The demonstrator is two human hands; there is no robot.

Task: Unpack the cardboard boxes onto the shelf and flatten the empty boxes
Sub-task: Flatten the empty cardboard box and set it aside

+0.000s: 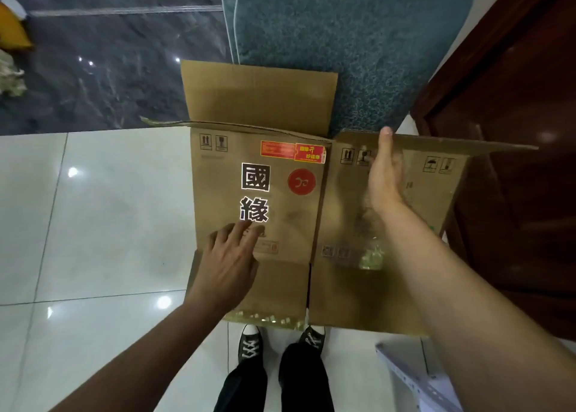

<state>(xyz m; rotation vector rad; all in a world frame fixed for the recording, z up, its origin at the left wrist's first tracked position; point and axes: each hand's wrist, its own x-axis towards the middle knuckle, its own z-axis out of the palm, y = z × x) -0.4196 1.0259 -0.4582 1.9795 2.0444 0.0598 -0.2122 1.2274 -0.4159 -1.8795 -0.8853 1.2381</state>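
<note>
A brown cardboard box [258, 199], already collapsed and mostly flat, lies on the pale tiled floor [93, 209] just beyond the person's black sneakers [249, 343]. Its left panel carries large black printed characters, a red round mark and a red label near the far edge. One flap sticks out at the far side toward a teal rug [343, 37]; another reaches out to the right, toward a dark wooden door [514, 131].

The left hand [227, 265] rests on the near part of the left panel, fingers spread and fairly straight, pressing down; its grip is open and has hold of nothing. The right hand [385, 174] lies on the right panel with its fingers straight and together, the tips reaching the panel's far edge; its grip too is open, flat on the cardboard. This hand is blurred, so I cannot tell whether the thumb hooks the edge.

Torn clear tape clings to the box's near edge
</note>
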